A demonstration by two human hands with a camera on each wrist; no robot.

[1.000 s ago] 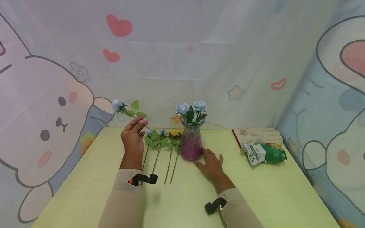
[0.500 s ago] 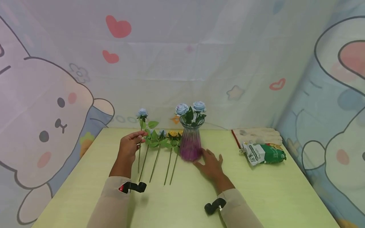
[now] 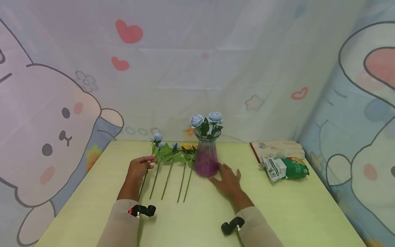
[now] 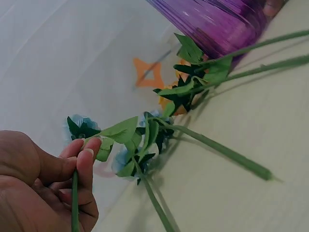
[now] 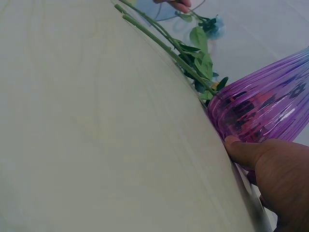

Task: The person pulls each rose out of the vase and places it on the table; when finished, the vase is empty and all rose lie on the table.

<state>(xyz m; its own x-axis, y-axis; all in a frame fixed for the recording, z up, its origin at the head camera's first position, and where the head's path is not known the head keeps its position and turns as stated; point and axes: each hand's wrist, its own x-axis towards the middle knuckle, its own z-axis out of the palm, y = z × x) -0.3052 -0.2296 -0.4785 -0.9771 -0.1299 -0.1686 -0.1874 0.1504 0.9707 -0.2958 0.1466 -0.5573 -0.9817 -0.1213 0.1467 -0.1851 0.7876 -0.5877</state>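
Observation:
My left hand (image 3: 139,168) pinches the stem of a blue artificial rose (image 3: 156,138) between thumb and fingertips. Its stem slants down towards the table, and in the left wrist view the blue bloom (image 4: 82,128) shows beyond the fingertips. To the right, blue and yellow roses (image 3: 186,146) lie in a row, their stems pointing at me. A glass vase (image 3: 206,157), purple below and clear above, stands upright with two blue roses (image 3: 215,117) in it. My right hand (image 3: 229,180) touches the vase's lower right side with spread fingers; in the right wrist view the thumb (image 5: 241,150) lies against its base.
At the back right of the pale yellow table (image 3: 191,226) lies a pair of off-white gloves (image 3: 280,148). In front of them is a green and white packet (image 3: 287,168). A patterned cloth backdrop (image 3: 185,68) rises behind the table.
My left hand has swung the blue rose from a leftward tilt to upright, then lowered it beside the row of roses. The right hand stays at the vase.

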